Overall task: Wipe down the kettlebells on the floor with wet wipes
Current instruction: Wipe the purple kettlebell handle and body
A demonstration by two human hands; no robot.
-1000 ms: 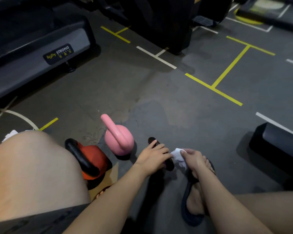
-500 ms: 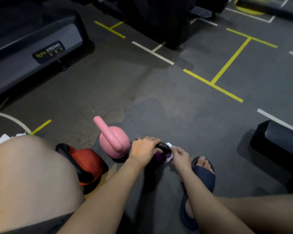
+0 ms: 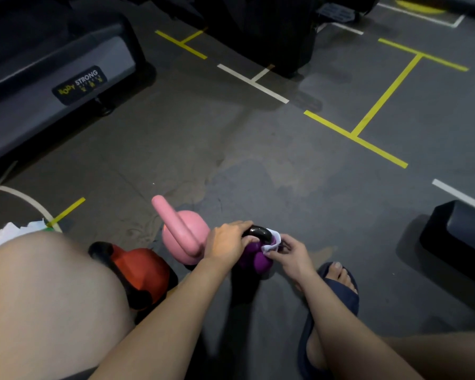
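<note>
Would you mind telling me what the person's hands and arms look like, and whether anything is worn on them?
Both are bare. The left hand and right hand have no gloves, and no ring shows on the fingers in view. The left forearm and right forearm carry no sleeve, watch or band as far up as the picture reaches.

the left hand [image 3: 225,242] covers much of the handle of the purple kettlebell [image 3: 259,263]. the left thigh [image 3: 52,297] hides part of the red kettlebell [image 3: 143,270], and the small print on the machine label [image 3: 80,85] is not readable.
</note>
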